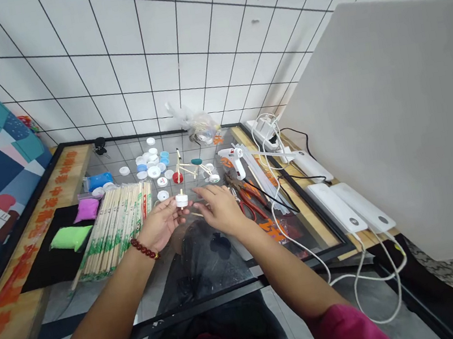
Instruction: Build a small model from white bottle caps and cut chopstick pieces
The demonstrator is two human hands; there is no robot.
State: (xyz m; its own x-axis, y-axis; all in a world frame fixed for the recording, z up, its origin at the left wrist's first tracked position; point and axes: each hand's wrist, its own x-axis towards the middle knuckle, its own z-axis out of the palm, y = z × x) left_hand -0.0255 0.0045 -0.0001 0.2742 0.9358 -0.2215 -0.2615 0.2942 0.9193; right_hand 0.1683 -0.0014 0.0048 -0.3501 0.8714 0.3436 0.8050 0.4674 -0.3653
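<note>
Between the thumb and fingers of my left hand, which wears a dark red bead bracelet, is a white bottle cap with a short wooden stick poking out of its top and bottom. My right hand hovers just to the right of the cap, fingers stretched out and nothing visible in them. Beyond the hands stands a small frame of wooden sticks with a red cap and a dark green piece on it. Loose white and blue caps lie behind, to the left.
Packed wooden chopsticks lie left on the glass table, beside green, pink and blue packets. At right are a hot glue gun, red-handled pliers, clear glue sticks, cables and white power strips.
</note>
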